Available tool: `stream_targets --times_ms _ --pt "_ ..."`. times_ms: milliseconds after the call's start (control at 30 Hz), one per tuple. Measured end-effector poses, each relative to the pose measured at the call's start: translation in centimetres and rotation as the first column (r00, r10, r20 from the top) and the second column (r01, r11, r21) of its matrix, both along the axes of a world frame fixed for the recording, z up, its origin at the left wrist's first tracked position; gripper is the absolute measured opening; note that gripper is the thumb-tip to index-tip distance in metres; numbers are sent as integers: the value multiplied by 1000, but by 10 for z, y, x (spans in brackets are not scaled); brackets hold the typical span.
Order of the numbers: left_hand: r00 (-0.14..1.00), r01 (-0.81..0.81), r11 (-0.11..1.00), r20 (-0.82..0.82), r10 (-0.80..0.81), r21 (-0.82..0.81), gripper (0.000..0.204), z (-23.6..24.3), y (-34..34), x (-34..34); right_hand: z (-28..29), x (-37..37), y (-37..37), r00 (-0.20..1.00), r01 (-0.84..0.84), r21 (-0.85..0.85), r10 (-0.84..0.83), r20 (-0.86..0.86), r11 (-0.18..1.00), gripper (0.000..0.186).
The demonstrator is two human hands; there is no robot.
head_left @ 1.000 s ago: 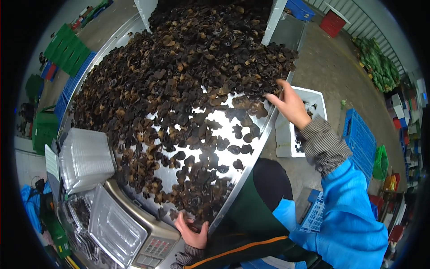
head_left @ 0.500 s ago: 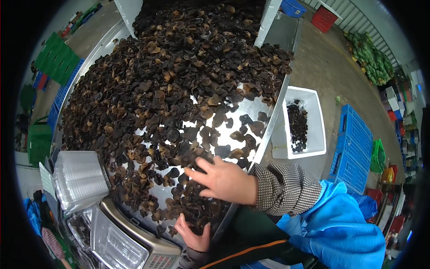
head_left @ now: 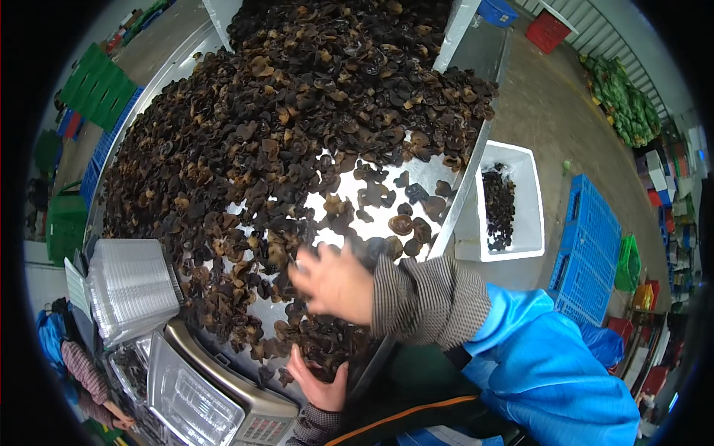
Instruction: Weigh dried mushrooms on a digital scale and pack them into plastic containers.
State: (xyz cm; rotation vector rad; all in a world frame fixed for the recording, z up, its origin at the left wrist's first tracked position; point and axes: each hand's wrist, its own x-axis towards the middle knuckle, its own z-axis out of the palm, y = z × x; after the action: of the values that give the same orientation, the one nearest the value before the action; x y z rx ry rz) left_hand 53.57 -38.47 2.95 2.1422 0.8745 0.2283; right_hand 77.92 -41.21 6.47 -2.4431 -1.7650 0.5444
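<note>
Countless dark fungus pieces (head_left: 297, 141) litter the metal worktop (head_left: 347, 183); gathering seems in hand, the next move calling for a gentle cupping grip. The left hand (head_left: 320, 383) holds fingers spread from thumb; the right hand (head_left: 335, 286) blurs, its fingers unclear from here. A white box (head_left: 530, 212) sits alongside, concrete floor (head_left: 539, 104) beyond.

Right hand (head_left: 332, 285) farther left (and blurrier)

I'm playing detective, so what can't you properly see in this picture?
- Right hand: blurred in the head view, so I can't tell whether it grips anything.
- Metal table: mostly hidden in the head view by the dark brown pile.
- Pile's far end: cut off by the head view's top edge.
- Scale keys: markings too small in the head view.
</note>
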Motion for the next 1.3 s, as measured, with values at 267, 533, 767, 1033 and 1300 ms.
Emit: stream_targets --times_ms 267,533,767,1033,1300 --pt "1000 27 1000 5 -27 -6 106 -2 3 -3 10 102 -60 831 551 423 -522 -193 720 22" --pt "997 64 997 -35 -62 42 99 2 0 2 -42 197 -126 691 675 333 -722 30 659 23" --pt "997 67 992 -38 -63 109 97 3 2 -4 -8 191 -213 177 963 262 -598 -782 -57 35" --pt "1000 31 998 3 -31 58 97 8 -1 9 -9 144 -166 733 671 307 -666 -137 675 66" --pt "998 -63 996 24 65 -63 96 12 0 -3 -6 -11 -27 979 183 131 -193 67 974 61"
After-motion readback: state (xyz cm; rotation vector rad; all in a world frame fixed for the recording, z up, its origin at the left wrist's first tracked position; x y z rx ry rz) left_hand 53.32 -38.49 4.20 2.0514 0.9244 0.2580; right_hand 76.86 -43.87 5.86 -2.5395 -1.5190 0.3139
